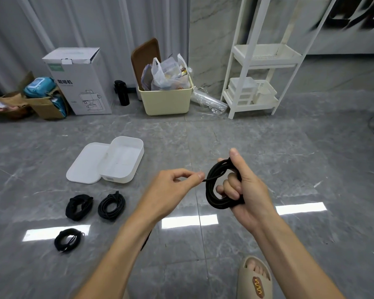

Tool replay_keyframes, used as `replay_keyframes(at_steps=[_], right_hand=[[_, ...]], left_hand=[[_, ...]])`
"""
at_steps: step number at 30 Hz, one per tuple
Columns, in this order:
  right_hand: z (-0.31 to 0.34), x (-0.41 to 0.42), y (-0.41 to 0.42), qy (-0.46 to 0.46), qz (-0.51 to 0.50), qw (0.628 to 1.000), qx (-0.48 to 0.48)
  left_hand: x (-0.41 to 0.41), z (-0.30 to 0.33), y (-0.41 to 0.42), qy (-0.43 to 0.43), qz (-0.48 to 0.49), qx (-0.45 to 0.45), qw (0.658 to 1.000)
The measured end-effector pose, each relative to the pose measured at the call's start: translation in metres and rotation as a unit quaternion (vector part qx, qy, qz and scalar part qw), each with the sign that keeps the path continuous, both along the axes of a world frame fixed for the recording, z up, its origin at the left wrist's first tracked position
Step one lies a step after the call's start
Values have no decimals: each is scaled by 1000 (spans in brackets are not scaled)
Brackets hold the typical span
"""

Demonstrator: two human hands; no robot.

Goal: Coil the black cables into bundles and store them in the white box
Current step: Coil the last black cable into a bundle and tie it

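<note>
Bundles on the floor: three coiled black cables lie left of the hands, one [79, 207] beside another [111, 205], a third [68, 239] nearer the camera; none is in the box yet; the risk, as I judge it, is that a loosely tied one springs open when lifted, since stiff cable wants to unwind.

White box [125, 160]: open on the grey floor [268, 147], its lid [84, 162] lying against its left side; it looks empty; it sits well apart from the hands, so the carry over to it is where a slack coil could spill.

Left hand [171, 186]: arm reaches in from below, wrist bent inward; thumb and forefinger are pinched together on the loose tail [207, 179] of the cable; if that pinch slips, the end could whip back and the last wrap would come undone.

Cable coil [219, 186]: held in the air between the hands, a round loop of several turns, the tail leading off its left edge.

Right hand [244, 186]: palm turned toward the left, fingers curled through the loop and clamped on its right side, thumb pointing up over the top; the turns are stacked under those fingers alone, so easing the squeeze while pulling the tail could let the loops slide apart or tangle.
</note>
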State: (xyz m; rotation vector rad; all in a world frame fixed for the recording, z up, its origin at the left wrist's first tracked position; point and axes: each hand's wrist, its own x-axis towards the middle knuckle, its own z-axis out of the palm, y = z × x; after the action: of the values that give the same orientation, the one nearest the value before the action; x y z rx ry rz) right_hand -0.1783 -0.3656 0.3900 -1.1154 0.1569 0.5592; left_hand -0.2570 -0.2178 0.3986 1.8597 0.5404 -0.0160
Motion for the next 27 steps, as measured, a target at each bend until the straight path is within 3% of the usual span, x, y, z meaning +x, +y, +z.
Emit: replay_keyframes(at_steps=[5, 9, 15, 21, 27], right_hand=[[2, 2, -5, 43, 15, 996, 75], [4, 3, -4, 35, -11, 997, 69], [2, 5, -2, 47, -43, 997, 53], [4, 4, -3, 17, -4, 996, 87], [4, -5, 5, -19, 20, 998, 47]], left_hand=[[0, 0, 3, -20, -2, -40, 999], [-2, 1, 4, -13, -23, -45, 999], [2, 0, 8, -80, 17, -65, 995], [-4, -5, 12, -6, -63, -28, 998], [-5, -7, -2, 11, -134, -51, 990]])
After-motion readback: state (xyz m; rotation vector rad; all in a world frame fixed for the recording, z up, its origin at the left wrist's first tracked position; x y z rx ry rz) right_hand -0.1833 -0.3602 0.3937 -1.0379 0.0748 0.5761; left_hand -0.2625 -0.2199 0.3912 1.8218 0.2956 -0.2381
